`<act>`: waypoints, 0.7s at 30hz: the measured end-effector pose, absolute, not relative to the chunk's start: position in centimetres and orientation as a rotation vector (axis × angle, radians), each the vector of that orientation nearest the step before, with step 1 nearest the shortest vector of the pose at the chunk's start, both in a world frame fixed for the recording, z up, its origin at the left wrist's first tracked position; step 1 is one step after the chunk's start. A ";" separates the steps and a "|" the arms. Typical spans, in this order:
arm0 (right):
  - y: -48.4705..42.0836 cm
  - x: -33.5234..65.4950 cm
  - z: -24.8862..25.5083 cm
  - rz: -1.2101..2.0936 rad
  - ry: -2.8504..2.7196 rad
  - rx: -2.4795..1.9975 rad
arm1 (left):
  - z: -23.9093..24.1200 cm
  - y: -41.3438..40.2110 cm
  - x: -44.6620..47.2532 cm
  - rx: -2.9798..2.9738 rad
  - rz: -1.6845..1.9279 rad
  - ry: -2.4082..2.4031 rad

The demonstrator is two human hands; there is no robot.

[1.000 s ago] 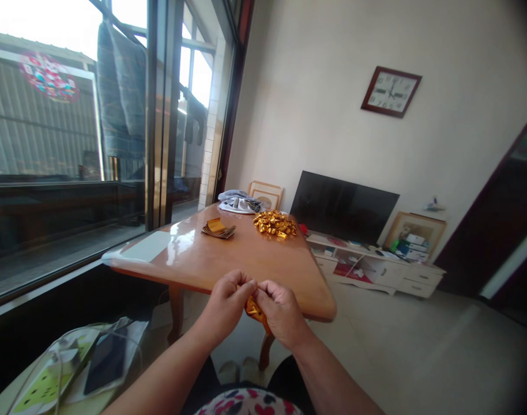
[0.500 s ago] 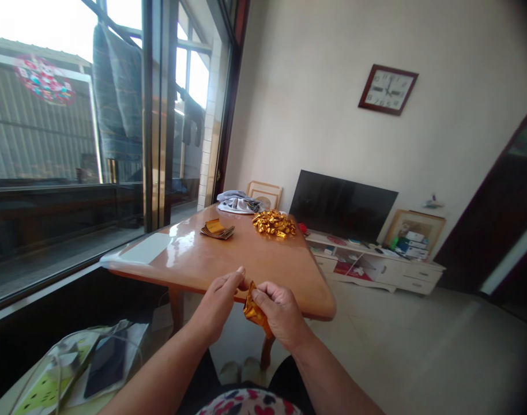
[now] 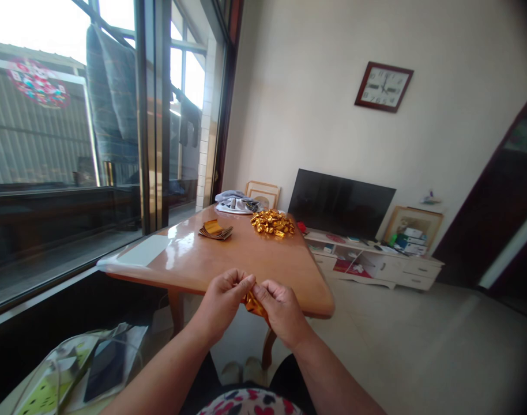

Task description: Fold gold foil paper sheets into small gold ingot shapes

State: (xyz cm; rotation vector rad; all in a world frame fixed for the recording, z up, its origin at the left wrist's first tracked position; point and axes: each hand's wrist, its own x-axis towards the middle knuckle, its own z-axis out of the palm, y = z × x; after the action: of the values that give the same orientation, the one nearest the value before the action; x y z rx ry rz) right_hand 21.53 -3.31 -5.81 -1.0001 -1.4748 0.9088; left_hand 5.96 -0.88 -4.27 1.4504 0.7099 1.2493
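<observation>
Both hands meet just in front of the table's near edge, around a piece of gold foil paper (image 3: 255, 306). My left hand (image 3: 225, 297) pinches its upper end between thumb and fingers. On the other side, my right hand (image 3: 281, 305) grips the foil with the thumb on top; part of the sheet hangs below the fingers, and the rest is hidden. Farther back on the wooden table (image 3: 229, 262) lies a heap of folded gold foil pieces (image 3: 272, 223). To its left is a stack of flat gold paper sheets (image 3: 215, 230).
Folded cloth (image 3: 235, 203) lies at the table's far end. A white sheet (image 3: 143, 250) covers the left corner. Beyond stand a television (image 3: 341, 202) and a low white cabinet (image 3: 384, 268). At lower left, a phone (image 3: 106, 369) and a cable lie on a light surface.
My left hand has closed in on the foil and now pinches its top, with the fingertips of both hands touching. The foil looks more gathered. The view has shifted slightly.
</observation>
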 end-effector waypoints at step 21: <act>-4.1 22.7 -3.7 0.855 -1.420 -0.869 | -1.2 -1.6 7.1 1.525 1.353 0.656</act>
State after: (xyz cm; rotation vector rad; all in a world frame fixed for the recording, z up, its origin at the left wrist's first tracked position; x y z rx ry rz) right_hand 22.72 -4.13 -3.69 -0.8692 -1.4195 0.8551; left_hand 7.13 -1.61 -1.20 1.5250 0.6557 1.3532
